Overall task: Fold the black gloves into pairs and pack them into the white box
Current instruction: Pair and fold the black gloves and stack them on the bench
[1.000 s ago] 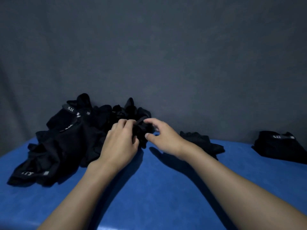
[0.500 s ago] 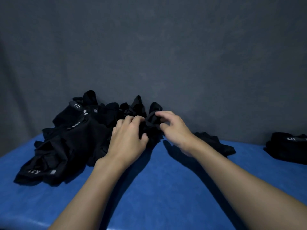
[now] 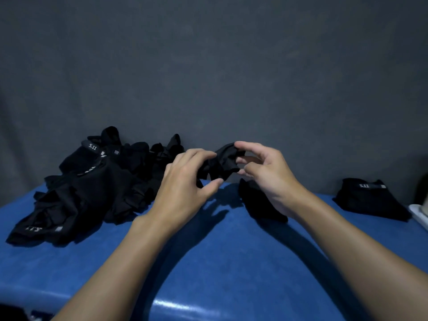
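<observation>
A crumpled black glove (image 3: 223, 163) hangs in the air above the blue table (image 3: 208, 262), held between both hands. My left hand (image 3: 185, 184) pinches its lower left part and my right hand (image 3: 268, 174) grips its upper right edge. A big heap of loose black gloves (image 3: 92, 188) with white 5.11 labels lies at the left. Another black glove (image 3: 257, 205) lies flat on the table under my right hand. A folded black pair (image 3: 370, 200) rests at the far right. A white box corner (image 3: 420, 215) shows at the right edge.
A dark grey cloth backdrop (image 3: 208, 77) rises straight behind the table. The table's glossy front edge (image 3: 173, 305) runs along the bottom. Something dark sits below the table at the bottom left corner.
Both hands lifted a glove out of the heap and carried it right and up, off the pile. The view shifted right, bringing the white box corner into sight.
</observation>
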